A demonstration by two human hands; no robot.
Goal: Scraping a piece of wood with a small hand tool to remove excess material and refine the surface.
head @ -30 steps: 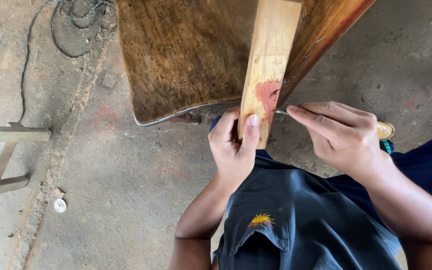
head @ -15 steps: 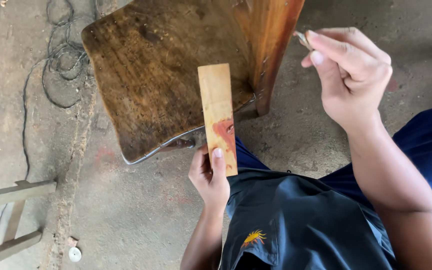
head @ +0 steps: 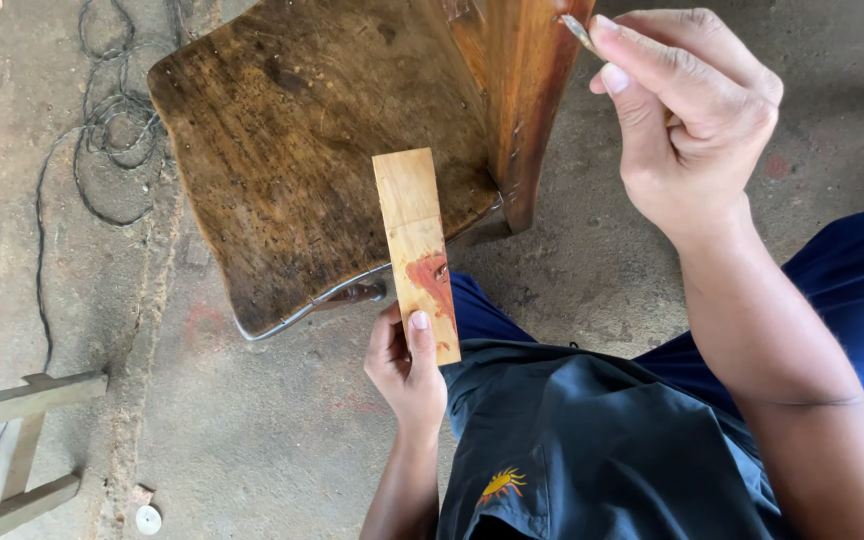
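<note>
My left hand (head: 407, 365) grips the lower end of a small flat strip of pale wood (head: 415, 250), which has a reddish smear near my thumb. The strip points away from me over the seat of a dark, worn wooden chair (head: 292, 150). My right hand (head: 687, 120) is raised at the upper right, fingers pinched on a thin tool (head: 579, 33) whose tip is close to the chair's upright wooden part (head: 522, 90). Most of the tool is hidden inside my fist.
The floor is rough concrete (head: 252, 440). A tangle of thin wire or cord (head: 112, 130) lies at the upper left. A pale wooden frame (head: 12, 440) and a small white round cap (head: 148, 519) sit at the lower left. My dark shirt and blue trousers fill the lower right.
My right hand rose from beside the strip to the upper right with the tool. My left hand lowered the strip, now off the chair's upright and over the seat.
</note>
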